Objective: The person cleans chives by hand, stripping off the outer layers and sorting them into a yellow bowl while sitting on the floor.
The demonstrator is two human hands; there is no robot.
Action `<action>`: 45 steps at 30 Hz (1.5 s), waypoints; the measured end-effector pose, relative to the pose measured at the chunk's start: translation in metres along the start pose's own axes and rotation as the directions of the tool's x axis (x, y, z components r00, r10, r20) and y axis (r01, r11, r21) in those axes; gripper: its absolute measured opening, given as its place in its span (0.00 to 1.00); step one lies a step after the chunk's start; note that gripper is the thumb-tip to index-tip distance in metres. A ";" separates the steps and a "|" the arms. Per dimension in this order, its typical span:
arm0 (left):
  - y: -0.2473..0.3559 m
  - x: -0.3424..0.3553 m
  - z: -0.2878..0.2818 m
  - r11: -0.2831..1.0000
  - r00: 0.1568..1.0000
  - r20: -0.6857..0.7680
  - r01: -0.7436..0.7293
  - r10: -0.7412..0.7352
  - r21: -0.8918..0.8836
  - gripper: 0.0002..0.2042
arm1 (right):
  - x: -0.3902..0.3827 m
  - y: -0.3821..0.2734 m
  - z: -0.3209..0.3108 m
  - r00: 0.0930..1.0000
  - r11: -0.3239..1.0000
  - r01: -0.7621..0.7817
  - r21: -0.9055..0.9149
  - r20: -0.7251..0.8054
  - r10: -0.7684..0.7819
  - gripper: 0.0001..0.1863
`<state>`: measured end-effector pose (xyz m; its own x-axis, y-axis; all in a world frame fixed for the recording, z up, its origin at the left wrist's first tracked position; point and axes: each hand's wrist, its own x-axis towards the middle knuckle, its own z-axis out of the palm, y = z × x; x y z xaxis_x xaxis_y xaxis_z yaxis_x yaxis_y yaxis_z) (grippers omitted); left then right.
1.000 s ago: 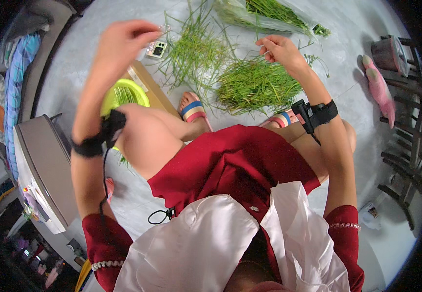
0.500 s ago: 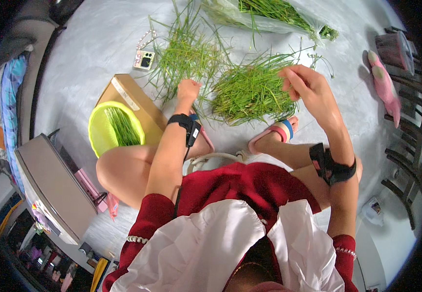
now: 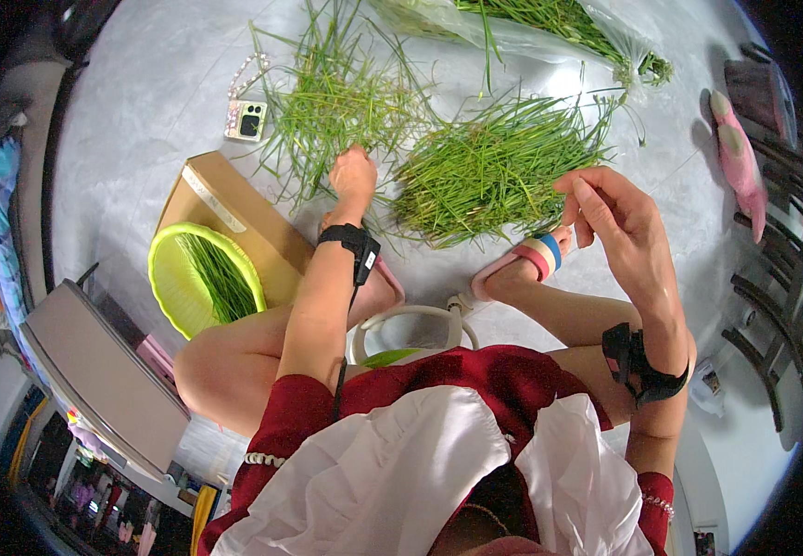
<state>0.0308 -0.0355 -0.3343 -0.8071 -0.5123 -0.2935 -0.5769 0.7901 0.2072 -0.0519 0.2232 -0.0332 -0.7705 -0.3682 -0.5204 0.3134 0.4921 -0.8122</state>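
Note:
Two heaps of long, thin green stalks lie on the grey floor in front of me. At the near edge of the looser, paler heap (image 3: 341, 102) is my left hand (image 3: 353, 176), its fingers curled closed; whatever they hold is hidden. The denser heap (image 3: 494, 171) spreads between the loose one and my right hand (image 3: 624, 222). That hand is raised just right of the dense heap, thumb and fingers bent together as in a pinch. Anything between its fingertips is too small to make out. A yellow-green basket (image 3: 158, 278) left of my knee holds more stalks (image 3: 221, 278).
A cardboard box (image 3: 234, 204) stands beside the basket. Beyond it lies a phone (image 3: 246, 120) with a beaded strap. A clear plastic bag (image 3: 522, 37) of stalks is at the far side. To the right are a pink plush toy (image 3: 739, 167) and dark chair slats (image 3: 772, 306).
My right hand has moved lower and a little to the right, away from the dense heap. My left hand stays beside the loose heap. The view has shifted slightly.

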 end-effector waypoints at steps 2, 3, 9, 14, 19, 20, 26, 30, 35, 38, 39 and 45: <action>0.003 0.008 -0.013 0.999 0.977 0.208 0.036 -0.039 0.019 0.06 | 0.000 0.000 0.000 1.000 1.000 -0.014 0.013 0.004 0.014 0.10; 0.007 0.011 -0.017 0.999 0.977 0.211 0.032 -0.036 0.021 0.06 | 0.000 0.001 0.000 1.000 1.000 -0.018 0.016 0.000 0.018 0.10; 0.046 0.056 -0.018 0.873 0.949 -0.236 -0.291 0.210 -0.391 0.08 | 0.000 0.007 -0.001 0.999 0.999 -0.030 0.035 0.012 0.029 0.11; 0.076 0.095 0.004 0.937 0.983 -0.175 -0.104 0.046 -0.334 0.06 | 0.001 0.002 0.002 0.989 0.983 -0.146 0.109 -0.011 0.148 0.13; 0.077 0.117 -0.008 0.950 0.996 -0.067 -0.083 0.066 -0.302 0.08 | 0.000 -0.016 0.005 0.985 0.984 -0.170 0.059 -0.027 0.172 0.11; 0.069 0.123 -0.016 0.953 0.996 -0.068 -0.081 0.064 -0.293 0.08 | 0.002 -0.016 0.006 0.985 0.983 -0.169 0.067 -0.021 0.170 0.11; 0.037 0.135 -0.074 0.625 0.993 0.025 -0.051 0.112 -0.779 0.10 | 0.001 0.002 0.000 0.991 0.990 -0.131 0.056 -0.030 0.133 0.12; 0.029 0.122 -0.114 0.447 0.999 0.049 0.035 0.019 -0.894 0.10 | 0.002 0.004 0.001 0.997 0.997 -0.076 0.020 0.006 0.076 0.12; 0.024 0.116 -0.154 0.348 0.998 0.031 0.012 0.049 -0.937 0.08 | 0.006 -0.004 0.007 1.000 1.000 0.006 -0.023 0.005 -0.006 0.12; 0.026 0.104 -0.178 0.311 0.997 0.009 -0.015 0.074 -0.950 0.09 | 0.013 -0.005 0.009 0.998 0.996 0.057 -0.063 0.006 -0.057 0.12; 0.025 0.100 -0.186 0.310 0.997 -0.001 -0.024 0.072 -0.951 0.09 | 0.015 -0.005 0.011 0.996 0.992 0.082 -0.100 -0.009 -0.083 0.12; 0.034 0.079 -0.234 0.249 0.980 -0.022 -0.072 0.199 -0.966 0.10 | 0.043 -0.012 0.034 0.954 0.919 0.274 -0.282 -0.040 -0.297 0.11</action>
<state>-0.0825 -0.1280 -0.1317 -0.9081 -0.3524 -0.2262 -0.2071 -0.0917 0.9740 -0.0701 0.1747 -0.0552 -0.8502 -0.4659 -0.2450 -0.0796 0.5740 -0.8150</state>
